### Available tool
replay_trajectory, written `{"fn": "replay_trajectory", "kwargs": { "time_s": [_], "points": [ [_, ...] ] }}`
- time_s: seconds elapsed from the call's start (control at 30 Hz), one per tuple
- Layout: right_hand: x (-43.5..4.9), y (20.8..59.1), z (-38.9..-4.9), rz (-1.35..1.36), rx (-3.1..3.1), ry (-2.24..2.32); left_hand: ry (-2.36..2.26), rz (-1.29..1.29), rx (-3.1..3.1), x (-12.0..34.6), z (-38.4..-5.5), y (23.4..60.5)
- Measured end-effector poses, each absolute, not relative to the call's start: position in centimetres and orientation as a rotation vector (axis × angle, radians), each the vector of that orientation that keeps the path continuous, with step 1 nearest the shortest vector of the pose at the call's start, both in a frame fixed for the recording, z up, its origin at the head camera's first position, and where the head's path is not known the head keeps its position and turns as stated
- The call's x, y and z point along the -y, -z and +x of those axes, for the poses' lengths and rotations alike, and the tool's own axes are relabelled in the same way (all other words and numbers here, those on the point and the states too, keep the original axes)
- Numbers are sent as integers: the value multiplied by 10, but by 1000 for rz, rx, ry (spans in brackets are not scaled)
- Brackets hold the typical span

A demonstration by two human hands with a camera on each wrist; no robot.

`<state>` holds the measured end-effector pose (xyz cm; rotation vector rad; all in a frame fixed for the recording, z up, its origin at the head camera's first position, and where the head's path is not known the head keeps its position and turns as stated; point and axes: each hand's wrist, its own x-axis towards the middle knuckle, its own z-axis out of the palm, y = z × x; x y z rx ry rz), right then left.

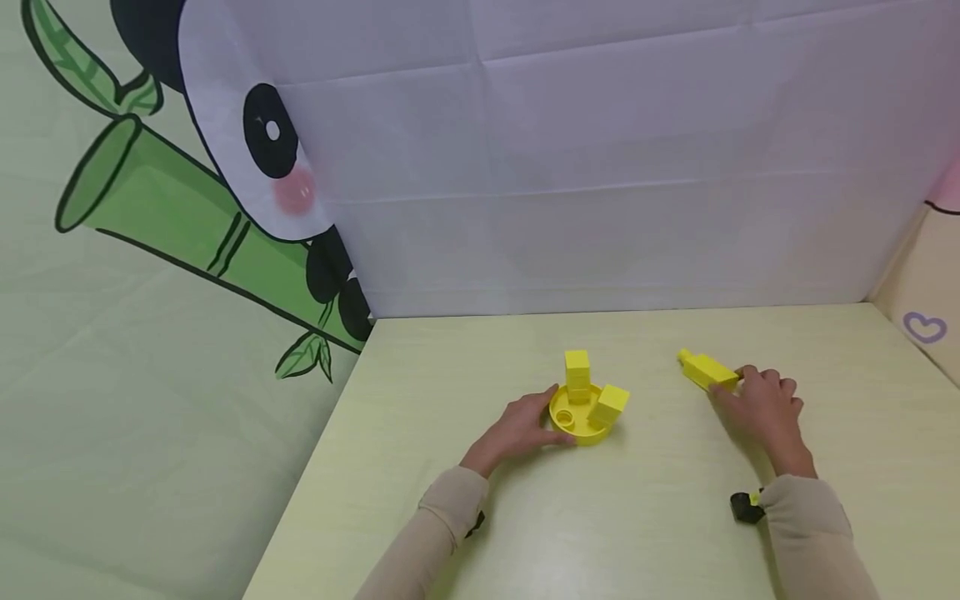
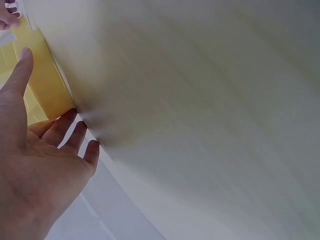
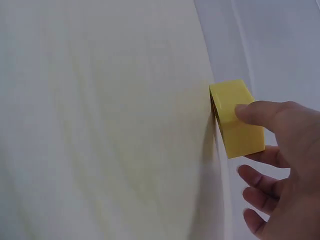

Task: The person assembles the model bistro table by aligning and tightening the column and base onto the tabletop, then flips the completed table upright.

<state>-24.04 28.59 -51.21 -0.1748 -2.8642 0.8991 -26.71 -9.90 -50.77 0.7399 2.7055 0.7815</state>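
Observation:
A round yellow base (image 1: pixel 588 440) with a raised rim sits on the table. Two yellow blocks stand in it, an upright block (image 1: pixel 577 371) at the back and a leaning block (image 1: pixel 611 404) at the right. At its front left shows a round socket (image 1: pixel 565 417). My left hand (image 1: pixel 521 425) holds the base from the left, thumb and fingers spread around its wall (image 2: pixel 47 75). Farther right, my right hand (image 1: pixel 765 406) pinches the near end of a long yellow block (image 1: pixel 705 369) with a round peg at its far tip. In the right wrist view, the thumb presses that block's side (image 3: pixel 237 120).
The pale wooden table (image 1: pixel 480 358) ends at a white cloth backdrop (image 1: pixel 600 208). A printed cloth (image 1: pixel 150 375) hangs at the left, past the table edge. A black wrist device (image 1: pixel 746 507) sits by the right sleeve.

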Motion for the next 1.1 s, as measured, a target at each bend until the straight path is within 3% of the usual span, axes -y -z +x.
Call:
{"fn": "replay_trajectory", "kwargs": {
  "time_s": [0.3, 0.63, 0.87, 1.1],
  "points": [
    [-254, 481, -230, -78, 2700, -942, -768, 747, -2715, 101, -266, 507],
    [-192, 421, -222, 418, 2484, -1096, -771, 746, -2714, 101, -266, 504],
    [-150, 418, -223, 679, 2582, -946, -787, 757, -2704, 101, -267, 504],
    [-129, 426, -229, 730, 2720, -816, -784, 754, -2702, 100, -267, 504]
  ]
}}
